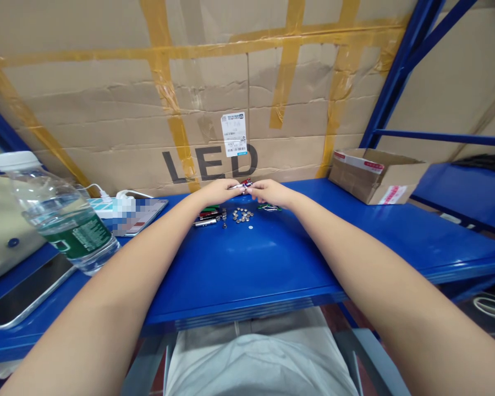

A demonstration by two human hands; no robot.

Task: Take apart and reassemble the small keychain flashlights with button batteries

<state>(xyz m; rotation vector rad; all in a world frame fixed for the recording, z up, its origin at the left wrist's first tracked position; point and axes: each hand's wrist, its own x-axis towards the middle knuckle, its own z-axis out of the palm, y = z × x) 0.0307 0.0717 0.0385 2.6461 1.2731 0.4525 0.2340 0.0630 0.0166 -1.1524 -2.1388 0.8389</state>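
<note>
At the far side of the blue table, my left hand (219, 192) and my right hand (271, 192) meet with fingertips close together. My left fingers are closed on a small slim whitish piece (236, 187), too small to name. Pinched fingers of my right hand touch its other end, where a purplish bit shows. Behind the fingertips lie small red pieces (246, 181). Just nearer to me is a group of small round silver discs like button cells (242, 215). Small silver, red, black and green tubes (207, 215) lie left of them, and green and silver pieces (269, 207) lie under my right hand.
A water bottle (72, 220), a phone (28, 289), a white power strip (109, 206) and a tablet-like flat device (150, 213) are on the left. An open cardboard box (373, 173) stands at the right back. A large taped carton (305, 110) walls the table's back.
</note>
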